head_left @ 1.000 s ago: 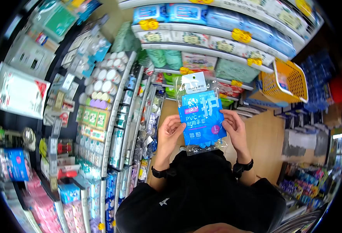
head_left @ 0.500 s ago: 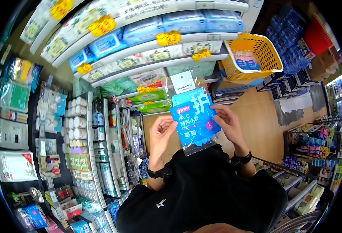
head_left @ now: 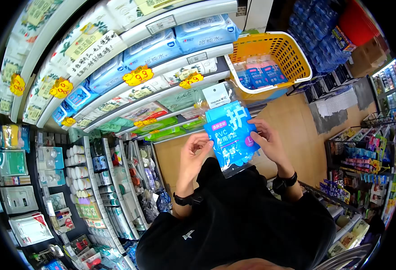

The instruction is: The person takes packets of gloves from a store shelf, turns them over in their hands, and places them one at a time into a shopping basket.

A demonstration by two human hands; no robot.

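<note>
Between my hands is a pack of PVC gloves [head_left: 230, 135], a blue printed card in a clear bag with a white hang tag on top. My left hand [head_left: 196, 150] pinches its left edge between thumb and fingers. Its right edge is gripped by my right hand [head_left: 268, 140], near the pink size mark. The pack is held in front of my torso, leaning slightly, with its printed face toward me. Beyond it, a yellow basket [head_left: 297, 56] holds several similar blue packs [head_left: 263, 75].
Shelves of wet-wipe packs [head_left: 153, 49] with yellow price tags curve across the front and left. Hanging goods and rolls [head_left: 77, 173] line the left rack. Bundled bottles [head_left: 317, 36] stand at the back right. Low racks [head_left: 360, 153] are on the right, beside tan floor [head_left: 292, 121].
The view has turned to the right and closer to the shelf, so the basket appears further left. Both hands keep hold of the glove pack, which sits slightly more tilted.
</note>
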